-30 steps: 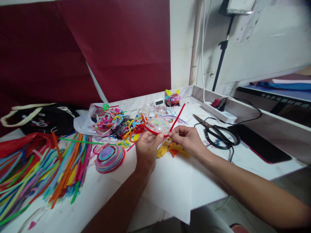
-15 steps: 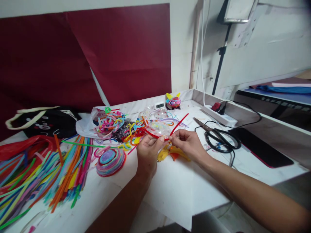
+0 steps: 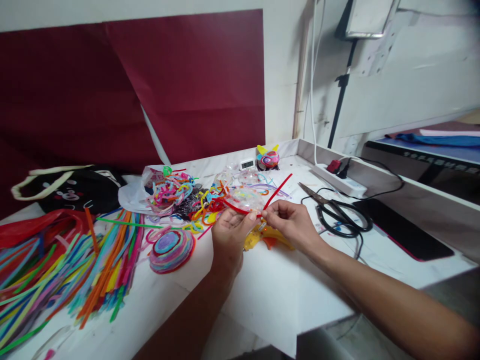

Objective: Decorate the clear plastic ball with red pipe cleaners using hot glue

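Left hand (image 3: 229,241) and right hand (image 3: 290,220), brought nearly together above the bench (image 3: 150,312). The left forearm slants up and inward from below; its hand is partly turned palm up, fingers curled and thumb laid over a red pipe cleaner (image 3: 278,191). The right forearm enters from the lower right, its hand palm down, thumb and forefinger pinching the same pipe cleaner. The strip bows from the left hand's fingers to the right hand's grip, then its free end rises obliquely beyond the right hand. Along this bow, just past the fingertips, sits a clear plastic piece (image 3: 245,199); whether the left hand supports it cannot be told. Below the hands, partly covered, lies a yellow tool (image 3: 275,237) with an orange part. Left of the left hand: a coiled multicoloured disc (image 3: 170,250), then loose pipe cleaners (image 3: 105,270). Right of the right hand: black-handled scissors (image 3: 337,212), then a dark phone (image 3: 407,227).
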The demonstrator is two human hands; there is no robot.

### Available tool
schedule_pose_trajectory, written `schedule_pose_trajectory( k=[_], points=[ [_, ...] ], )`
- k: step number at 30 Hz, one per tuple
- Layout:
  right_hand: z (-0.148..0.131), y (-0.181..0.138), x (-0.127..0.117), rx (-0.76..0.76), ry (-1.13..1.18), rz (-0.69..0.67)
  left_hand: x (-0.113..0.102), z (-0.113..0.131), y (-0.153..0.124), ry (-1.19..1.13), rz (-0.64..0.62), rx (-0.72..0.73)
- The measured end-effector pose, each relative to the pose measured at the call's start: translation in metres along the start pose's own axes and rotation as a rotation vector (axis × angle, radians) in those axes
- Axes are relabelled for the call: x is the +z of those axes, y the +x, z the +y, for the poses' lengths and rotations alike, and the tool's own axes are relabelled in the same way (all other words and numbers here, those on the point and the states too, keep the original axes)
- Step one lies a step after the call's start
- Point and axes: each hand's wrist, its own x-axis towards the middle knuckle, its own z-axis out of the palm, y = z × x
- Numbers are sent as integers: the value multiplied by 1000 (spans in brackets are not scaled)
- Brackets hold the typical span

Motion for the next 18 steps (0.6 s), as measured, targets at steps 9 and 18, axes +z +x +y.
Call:
schedule_pose_trajectory(
  k=[9,18],
  points=[
    [2,-1,0,-26,-23,-5,-5,-7,4,45,-30,54],
    [3,-4,0,-92,-95,-16,-2,-5,1,78,16,85]
  ],
)
